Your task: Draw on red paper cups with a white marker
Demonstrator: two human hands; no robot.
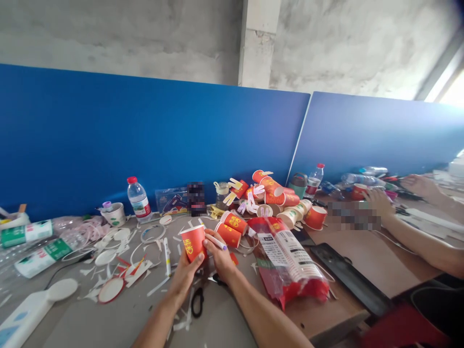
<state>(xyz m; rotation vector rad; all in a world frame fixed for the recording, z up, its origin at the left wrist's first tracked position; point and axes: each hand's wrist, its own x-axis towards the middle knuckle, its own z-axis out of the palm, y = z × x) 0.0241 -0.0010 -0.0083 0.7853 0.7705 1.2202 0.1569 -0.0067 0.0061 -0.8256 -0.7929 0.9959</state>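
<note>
Two grips: left hand (184, 276) on a red paper cup (193, 243), best held lightly; right hand (224, 265) on a white purple-ended pen (217, 242), tip unclear.

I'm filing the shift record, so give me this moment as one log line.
left hand: holds red cup | right hand: holds pen near cup | scissors: on table | bag of cups: right of both hands
</note>
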